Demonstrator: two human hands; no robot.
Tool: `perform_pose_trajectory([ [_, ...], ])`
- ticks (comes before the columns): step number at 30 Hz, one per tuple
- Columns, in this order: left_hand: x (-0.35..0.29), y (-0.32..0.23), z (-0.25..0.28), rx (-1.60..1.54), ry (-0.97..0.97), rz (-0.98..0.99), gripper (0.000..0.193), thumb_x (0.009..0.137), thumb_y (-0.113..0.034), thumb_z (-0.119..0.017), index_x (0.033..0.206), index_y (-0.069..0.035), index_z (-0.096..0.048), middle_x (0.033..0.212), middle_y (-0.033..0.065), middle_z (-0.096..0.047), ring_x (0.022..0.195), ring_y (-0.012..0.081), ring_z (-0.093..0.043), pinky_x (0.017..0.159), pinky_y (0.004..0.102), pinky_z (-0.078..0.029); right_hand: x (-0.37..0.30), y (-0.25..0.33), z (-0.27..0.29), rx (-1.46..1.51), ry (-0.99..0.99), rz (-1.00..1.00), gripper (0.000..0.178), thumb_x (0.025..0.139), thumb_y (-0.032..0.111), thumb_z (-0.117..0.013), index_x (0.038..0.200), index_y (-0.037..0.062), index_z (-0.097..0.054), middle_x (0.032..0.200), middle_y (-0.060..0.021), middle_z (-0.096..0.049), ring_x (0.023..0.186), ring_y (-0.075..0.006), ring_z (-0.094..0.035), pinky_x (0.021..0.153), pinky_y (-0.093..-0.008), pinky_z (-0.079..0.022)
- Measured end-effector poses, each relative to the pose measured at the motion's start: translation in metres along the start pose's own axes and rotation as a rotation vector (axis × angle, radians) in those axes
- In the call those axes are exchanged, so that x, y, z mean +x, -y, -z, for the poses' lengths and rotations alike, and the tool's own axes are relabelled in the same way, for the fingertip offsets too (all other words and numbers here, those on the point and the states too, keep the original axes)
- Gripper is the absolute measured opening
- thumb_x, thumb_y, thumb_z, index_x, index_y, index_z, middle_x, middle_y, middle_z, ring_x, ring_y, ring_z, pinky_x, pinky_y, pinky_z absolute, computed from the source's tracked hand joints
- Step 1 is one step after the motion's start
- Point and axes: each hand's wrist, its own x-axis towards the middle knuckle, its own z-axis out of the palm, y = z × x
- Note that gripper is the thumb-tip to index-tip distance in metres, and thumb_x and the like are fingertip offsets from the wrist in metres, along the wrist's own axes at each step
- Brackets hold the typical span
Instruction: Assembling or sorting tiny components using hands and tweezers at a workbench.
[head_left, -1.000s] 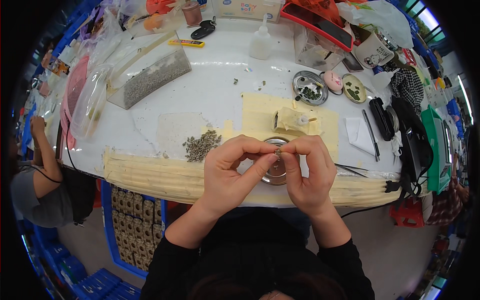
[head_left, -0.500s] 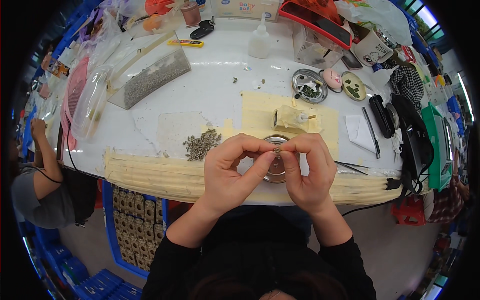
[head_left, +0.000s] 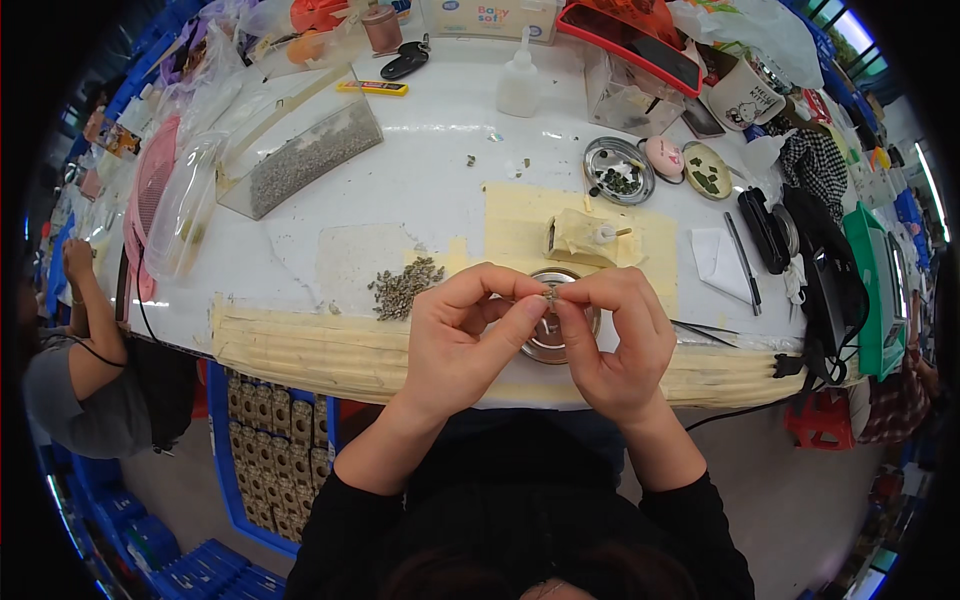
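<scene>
1 bit (head_left: 551,296) in hand, pile (head_left: 405,288) waiting

L hand (head_left: 462,338) & R hand (head_left: 627,342) meet tip to tip, each w/ thumb + index closed, pinching the one tiny bit b/w them. Other fingers curled loosely; nothing else seen in either. The bit is up over the round tin (head_left: 545,348), front & center. Too small to tell its exact shape, or if it's 1 pc or 2 joined.

Progress, as judged: this pc is mid-handling, not yet put down. Lots left, prob.: the pile of similar-looking bits sits on the table (head_left: 430,165) just L of the L hand. Can't tell how many are done; no obvious finished batch near the hands.

Not in use rn: taped block (head_left: 590,242) just behind the tin, tweezers (head_left: 706,331) R of the R hand, squeeze bottle (head_left: 518,85) farther back. Metal dish (head_left: 606,154) w/ dk green chips is back R, nobody touching it.
</scene>
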Motion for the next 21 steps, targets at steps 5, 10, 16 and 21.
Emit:
perform_pose_trajectory([
  [5,0.0006,-0.0018,-0.0019,-0.015,-0.008,-0.003,0.014,0.094,0.003,-0.064,0.107,0.008,-0.064,0.102,0.0110,-0.070,0.092,0.0135,-0.068,0.080,0.0254,-0.056,-0.0010,-0.0004,0.0003,-0.009,-0.002,0.007,0.017,0.079,-0.006,-0.074,0.093,0.0009,-0.066,0.084,-0.0084,-0.064,0.064,-0.0159,-0.061,0.051,-0.0260,-0.049],
  [10,0.0020,-0.0004,-0.0013,-0.103,0.011,0.010,0.014,0.094,0.000,-0.065,0.107,0.006,-0.066,0.099,0.0095,-0.070,0.086,0.0107,-0.066,0.076,0.0240,-0.055,-0.0008,0.0003,0.0009,0.007,-0.002,0.012,0.017,0.079,-0.005,-0.075,0.092,0.0014,-0.067,0.083,-0.0079,-0.063,0.062,-0.0150,-0.060,0.050,-0.0254,-0.048],
  [16,0.0029,0.0051,0.0034,-0.179,0.018,0.053,0.014,0.095,-0.002,-0.066,0.107,0.004,-0.068,0.095,0.0082,-0.071,0.079,0.0083,-0.063,0.072,0.0225,-0.052,-0.0014,0.0015,0.0008,0.026,0.006,0.011,0.017,0.078,-0.004,-0.076,0.090,0.0018,-0.067,0.081,-0.0073,-0.063,0.062,-0.0151,-0.060,0.050,-0.0257,-0.047],
  [21,0.0034,0.0007,0.0016,-0.112,0.024,0.033,0.015,0.095,-0.001,-0.065,0.109,0.005,-0.067,0.097,0.0094,-0.072,0.088,0.0108,-0.067,0.077,0.0236,-0.055,-0.0011,0.0002,0.0000,0.002,-0.011,0.019,0.017,0.077,-0.004,-0.077,0.090,0.0021,-0.067,0.081,-0.0070,-0.063,0.062,-0.0152,-0.059,0.050,-0.0259,-0.047],
])
